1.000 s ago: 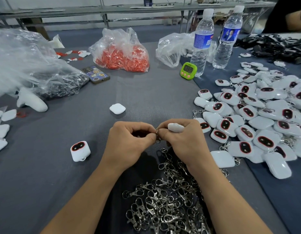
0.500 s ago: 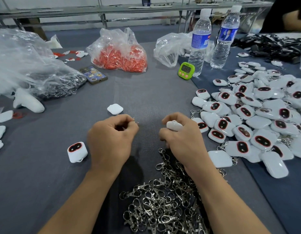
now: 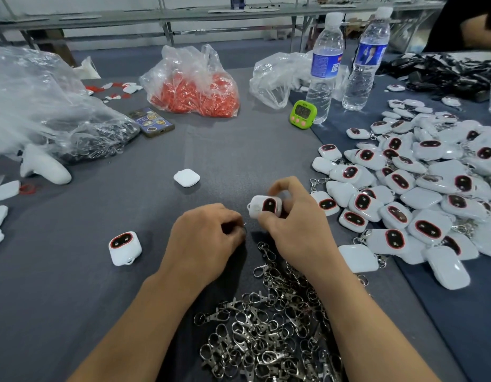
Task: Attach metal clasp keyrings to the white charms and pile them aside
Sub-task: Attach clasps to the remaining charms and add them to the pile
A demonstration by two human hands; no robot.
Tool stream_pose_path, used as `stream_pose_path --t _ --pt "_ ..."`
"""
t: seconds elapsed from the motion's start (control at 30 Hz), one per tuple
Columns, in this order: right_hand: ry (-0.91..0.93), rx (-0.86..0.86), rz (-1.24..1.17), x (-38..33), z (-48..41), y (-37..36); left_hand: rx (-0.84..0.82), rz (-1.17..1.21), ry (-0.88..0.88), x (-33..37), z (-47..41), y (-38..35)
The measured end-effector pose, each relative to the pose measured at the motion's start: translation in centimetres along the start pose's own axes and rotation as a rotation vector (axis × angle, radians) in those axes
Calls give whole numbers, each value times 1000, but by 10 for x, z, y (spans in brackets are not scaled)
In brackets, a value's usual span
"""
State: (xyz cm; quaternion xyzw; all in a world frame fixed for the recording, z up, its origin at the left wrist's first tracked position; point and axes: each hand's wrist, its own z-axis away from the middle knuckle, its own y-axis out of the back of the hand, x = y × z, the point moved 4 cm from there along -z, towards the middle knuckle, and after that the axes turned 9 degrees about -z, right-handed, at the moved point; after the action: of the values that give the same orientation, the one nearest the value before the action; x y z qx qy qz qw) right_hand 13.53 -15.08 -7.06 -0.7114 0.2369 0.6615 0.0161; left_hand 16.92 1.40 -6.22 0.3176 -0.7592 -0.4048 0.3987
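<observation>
My right hand (image 3: 294, 224) pinches a white charm (image 3: 265, 206) with a red-rimmed black oval face, turned face up just above the grey cloth. My left hand (image 3: 203, 241) sits beside it with fingers curled, pinching a small metal keyring part that is mostly hidden. A heap of metal clasp keyrings (image 3: 269, 326) lies between my forearms. The pile of charms with clasps (image 3: 420, 194) spreads at the right. One loose charm (image 3: 125, 248) stands at the left, and another (image 3: 186, 177) lies face down ahead.
A bag of red parts (image 3: 194, 89), a phone (image 3: 151, 122), a green timer (image 3: 303, 113) and two water bottles (image 3: 324, 70) stand at the back. Clear plastic bags (image 3: 40, 106) fill the left. Another person's arm (image 3: 478, 28) shows at the far right.
My hands came apart from working together. The right hand turned the charm so its black face shows and lifted it slightly; the left hand stayed curled and shifted back toward it.
</observation>
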Motion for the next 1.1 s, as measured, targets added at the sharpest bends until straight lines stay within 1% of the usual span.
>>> stream_pose_path --t 0.1,0.3,0.53,0.67,0.83,0.9,0.97,1.1 --pt "0 -61 -30 -2 0 0 -4 23 -22 0 0 1" --pt "23 -104 -42 -3 0 1 -7 -6 -41 1 -1 0" --pt "54 -130 3 -5 2 -1 59 -156 -105 7 3 2" --pt "53 -156 -31 -6 2 -1 112 -193 -110 8 5 4" --pt "2 -200 -106 -4 1 -2 155 -211 -96 9 5 5" --pt "-17 -190 -113 -2 1 -3 152 -176 -79 8 5 5" --pt "-56 -154 -156 0 0 -3 139 -85 -38 5 4 5" --pt "-176 -90 -387 3 -3 -3 124 172 59 -3 1 5"
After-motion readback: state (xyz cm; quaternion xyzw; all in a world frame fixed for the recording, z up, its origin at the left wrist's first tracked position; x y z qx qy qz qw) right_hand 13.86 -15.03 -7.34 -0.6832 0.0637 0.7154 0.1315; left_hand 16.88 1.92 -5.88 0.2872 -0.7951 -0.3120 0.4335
